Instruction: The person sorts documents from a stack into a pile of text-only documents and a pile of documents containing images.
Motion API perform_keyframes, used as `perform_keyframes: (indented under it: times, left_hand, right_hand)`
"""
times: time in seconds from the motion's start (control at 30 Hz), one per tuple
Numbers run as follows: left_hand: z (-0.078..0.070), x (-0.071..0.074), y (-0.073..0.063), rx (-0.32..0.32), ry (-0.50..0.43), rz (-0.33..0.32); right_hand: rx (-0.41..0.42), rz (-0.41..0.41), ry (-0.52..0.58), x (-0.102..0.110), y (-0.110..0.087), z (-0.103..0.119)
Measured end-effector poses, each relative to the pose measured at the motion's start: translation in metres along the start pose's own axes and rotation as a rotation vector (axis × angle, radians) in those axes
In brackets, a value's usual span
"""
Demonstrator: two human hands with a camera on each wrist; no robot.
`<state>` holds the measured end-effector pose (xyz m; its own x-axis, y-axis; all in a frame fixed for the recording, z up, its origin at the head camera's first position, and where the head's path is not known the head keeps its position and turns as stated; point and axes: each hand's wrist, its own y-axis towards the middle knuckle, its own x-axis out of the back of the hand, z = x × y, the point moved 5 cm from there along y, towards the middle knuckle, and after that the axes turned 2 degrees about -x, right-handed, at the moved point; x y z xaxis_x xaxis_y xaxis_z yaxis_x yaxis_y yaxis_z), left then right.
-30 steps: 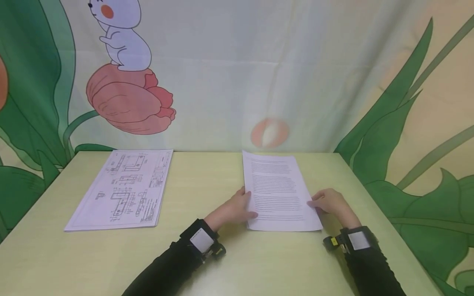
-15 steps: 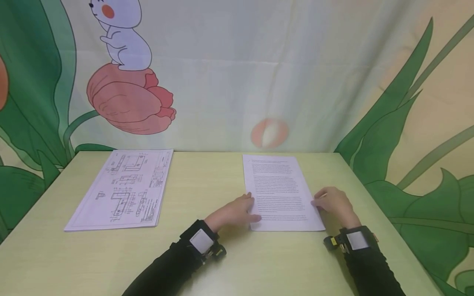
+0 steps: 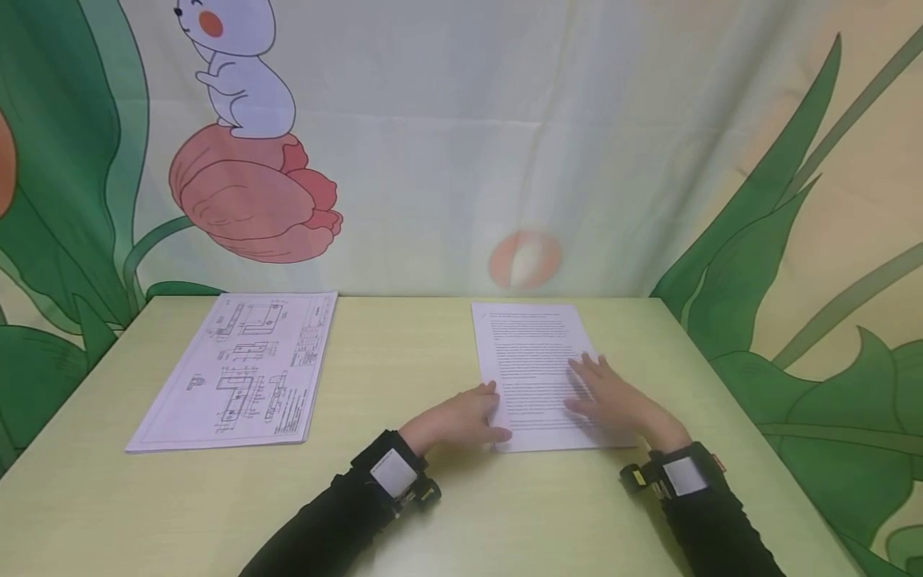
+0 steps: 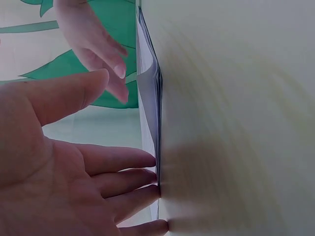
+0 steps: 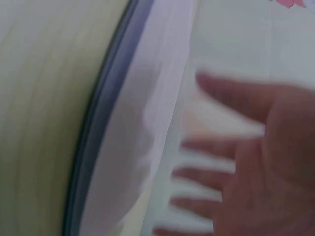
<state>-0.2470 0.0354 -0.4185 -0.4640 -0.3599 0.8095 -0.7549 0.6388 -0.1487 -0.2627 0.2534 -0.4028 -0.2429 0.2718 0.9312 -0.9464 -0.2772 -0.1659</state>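
Text sheets (image 3: 534,361) lie toward the far edge of the bench (image 3: 400,353); the left hand (image 3: 457,418), spread, touches their side, apparently steadying them; the right hand (image 3: 618,398), spread, hovers above.

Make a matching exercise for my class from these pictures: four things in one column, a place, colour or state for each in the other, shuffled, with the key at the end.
Things
1. Left hand
2. Right hand
3. Drawing stack
4. Printed flower

Descriptions
A. Reddish pink, beneath a white cartoon animal
B. Spread above the text pages
C. On the left part of the table
D. At the left edge of the text pages

Right pairs: 1-D, 2-B, 3-C, 4-A
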Motion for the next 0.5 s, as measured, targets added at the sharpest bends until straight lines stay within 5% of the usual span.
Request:
perform_keyframes:
  times: [0.1,0.3,0.4,0.5]
  left_hand:
    - [0.0,0.0,0.0,-0.001,0.01,-0.003]
    - [0.003,0.007,-0.001,0.006,-0.028,-0.013]
    - [0.016,0.032,-0.009,0.034,-0.045,-0.105]
    - [0.037,0.074,-0.033,0.089,-0.039,-0.282]
  right_hand:
    - [0.095,0.093,-0.005,-0.013,-0.002,0.015]
    - [0.092,0.141,-0.062,-0.02,-0.002,0.022]
    - [0.096,0.147,-0.062,-0.019,-0.002,0.023]
    - [0.096,0.155,-0.055,-0.02,-0.001,0.022]
